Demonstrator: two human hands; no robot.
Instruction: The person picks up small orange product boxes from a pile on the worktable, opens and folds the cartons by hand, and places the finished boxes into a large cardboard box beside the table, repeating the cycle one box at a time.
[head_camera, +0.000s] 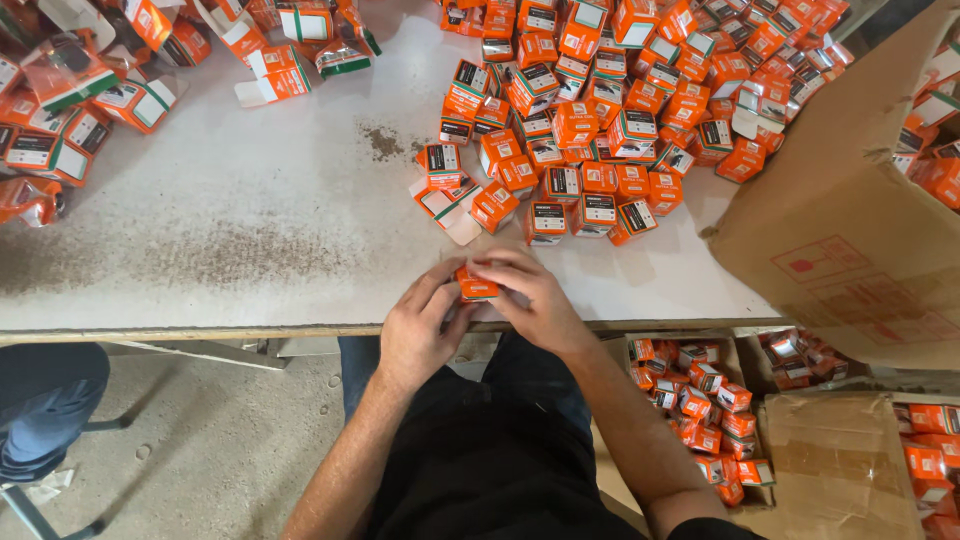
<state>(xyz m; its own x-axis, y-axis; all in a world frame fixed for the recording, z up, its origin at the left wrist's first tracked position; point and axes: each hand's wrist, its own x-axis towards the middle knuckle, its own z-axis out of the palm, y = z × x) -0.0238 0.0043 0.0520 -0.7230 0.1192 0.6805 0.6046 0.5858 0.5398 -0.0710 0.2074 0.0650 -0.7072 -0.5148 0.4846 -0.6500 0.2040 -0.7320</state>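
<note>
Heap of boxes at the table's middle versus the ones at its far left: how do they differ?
The middle heap holds many closed, cube-shaped boxes; the left boxes are fewer, mostly flattened or open with flaps out. The middle heap lies nearer the hands' box. Both are orange with white and dark panels.

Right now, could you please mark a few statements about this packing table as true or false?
1. Both hands hold one small orange box at the table's near edge. True: the left hand and right hand meet around it.
2. The heap of orange boxes lies on the floor. False: it lies on the white table.
3. A large cardboard carton stands at the right. True.
4. The open carton below the table holds blue boxes. False: they are orange.
5. The flattened, unfolded boxes lie at the table's far left. True.
</note>
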